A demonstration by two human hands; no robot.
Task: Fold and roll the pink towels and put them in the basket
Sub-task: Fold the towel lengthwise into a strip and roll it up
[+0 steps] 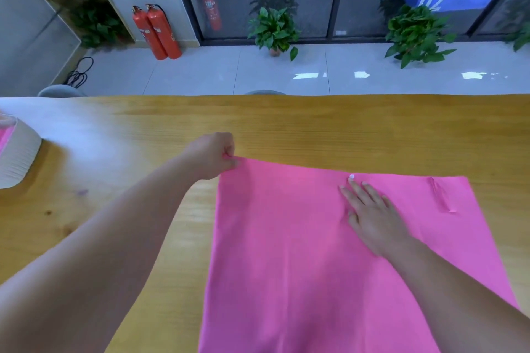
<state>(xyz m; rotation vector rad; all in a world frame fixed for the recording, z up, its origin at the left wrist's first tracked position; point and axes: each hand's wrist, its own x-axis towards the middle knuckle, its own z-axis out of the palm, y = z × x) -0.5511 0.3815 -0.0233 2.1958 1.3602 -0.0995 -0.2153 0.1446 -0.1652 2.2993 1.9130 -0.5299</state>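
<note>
Left hand (213, 155) pinches the far-left corner of the pink towel (286, 252), right hand (372, 216) presses flat on it. No rolling yet; basket (20, 157) waits at left.

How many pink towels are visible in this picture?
2. One towel lies spread on the table, its corner pinched by the left hand, the right hand flat on it. Another towel shows pink inside the basket at the left edge; more may be hidden there.
</note>
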